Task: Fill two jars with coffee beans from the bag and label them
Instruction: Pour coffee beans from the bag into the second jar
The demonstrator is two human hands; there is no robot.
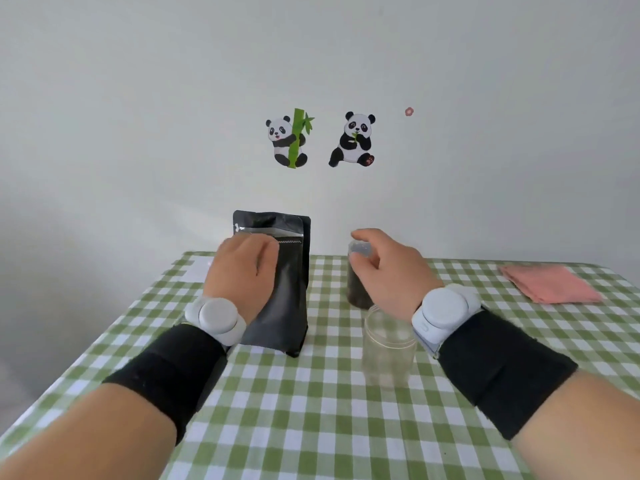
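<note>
My left grip [242, 268] is clamped round the left edge of the matte black stand-up foil coffee bag [287, 299], fingers wrapped behind it just under the zip strip. My right grip [384, 268] curls over the top of the clear round jar filled with dark beans [358, 292], thumb and fingers on either side of its rim. I cannot tell whether that jar has a lid, because the hand hides its mouth. The bag stands mid-way across the green-and-white checked surface [311, 427], left of both jars. The empty clear plastic jar [388, 348] stands nearer me, just in front of the full one. I judge one jar done and the second next. To do it well I would set the full jar aside, steady the empty one, and tip the bag slowly with a corner of its mouth over the rim. The bag's long axis is vertical, top pointing up, front panel towards me; both jars stand upright. A folded pink cloth [550, 284] lies well apart at the right
</note>
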